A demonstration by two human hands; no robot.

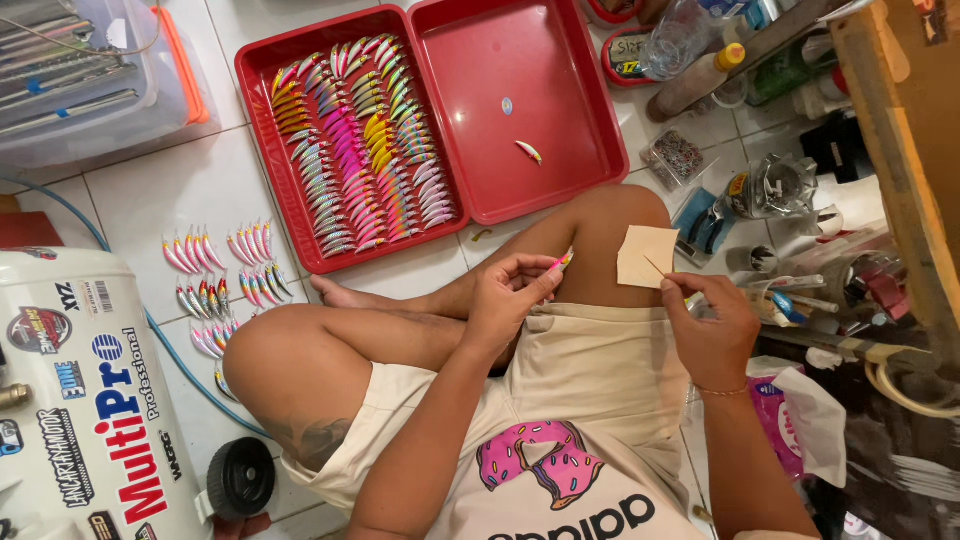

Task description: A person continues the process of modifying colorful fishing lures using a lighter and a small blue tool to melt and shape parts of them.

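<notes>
My left hand (510, 290) pinches a small pink and yellow fishing lure (562, 262) by its tail, just above my raised knee. My right hand (712, 325) holds a thin stick or needle (655, 266) that points up and left over a small tan square of paper (646, 256) resting on the knee. The two hands are about a hand's width apart. I sit cross-legged on a white tiled floor.
A red tray (262, 90) packed with rows of colourful lures lies ahead; its red lid (590, 110) holds one loose lure (528, 151). More lures (215, 280) lie on the tiles at left. A white compressor tank (80, 400) stands at lower left. Bottles, tools and a wooden edge crowd the right.
</notes>
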